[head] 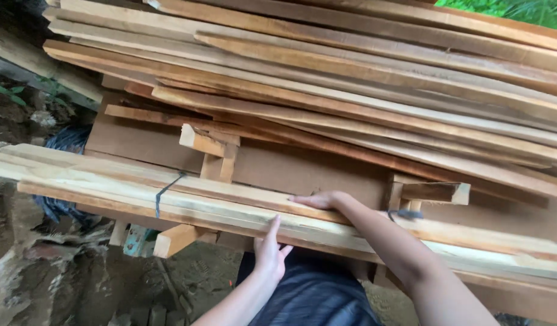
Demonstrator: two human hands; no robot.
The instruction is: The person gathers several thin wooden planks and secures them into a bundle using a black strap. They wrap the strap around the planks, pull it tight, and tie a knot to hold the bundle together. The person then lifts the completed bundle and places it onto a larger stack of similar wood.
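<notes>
A tied bundle of long pale wooden slats [188, 196] lies across the view in front of me, bound by a dark strap [164, 193]. My left hand [269, 250] reaches up from below, fingers pressed against the bundle's near edge and underside. My right hand [319, 200] lies flat on top of the bundle with fingers stretched toward the left, its forearm running down to the lower right. Neither hand is closed around a slat.
A large heap of long reddish-brown planks [363, 78] fills the upper view, resting on a brown board [290, 169] with short wooden blocks [209, 151]. Bare soil and rubble [43, 278] lie at lower left; greenery [520, 9] shows at top right.
</notes>
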